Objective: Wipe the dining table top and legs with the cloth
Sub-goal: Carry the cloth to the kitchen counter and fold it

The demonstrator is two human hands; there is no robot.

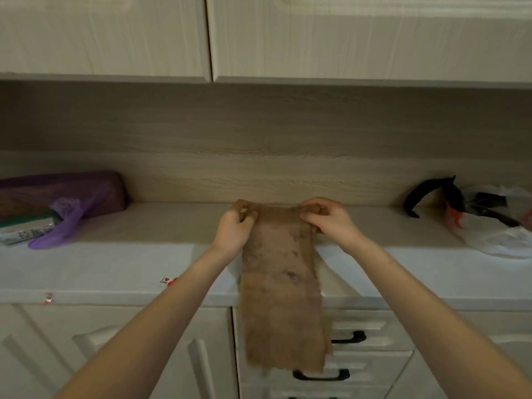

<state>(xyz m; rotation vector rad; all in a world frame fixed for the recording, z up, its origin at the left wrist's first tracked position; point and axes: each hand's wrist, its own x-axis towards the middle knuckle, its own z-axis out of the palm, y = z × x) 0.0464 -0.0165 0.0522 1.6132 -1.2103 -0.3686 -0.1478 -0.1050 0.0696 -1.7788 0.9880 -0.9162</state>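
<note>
A brown, stained cloth (280, 286) hangs down in front of me, held by its top edge. My left hand (233, 230) pinches the top left corner and my right hand (329, 218) pinches the top right corner. The cloth falls past the edge of a pale sideboard counter (129, 266) and covers part of the drawers below. No dining table is in view.
A purple plastic bag (66, 208) over boxes lies at the counter's left. At the right are a black curved object (423, 194) and a white plastic bag (495, 226). Wall cabinets (259, 36) hang above; drawers with black handles (348, 338) sit below.
</note>
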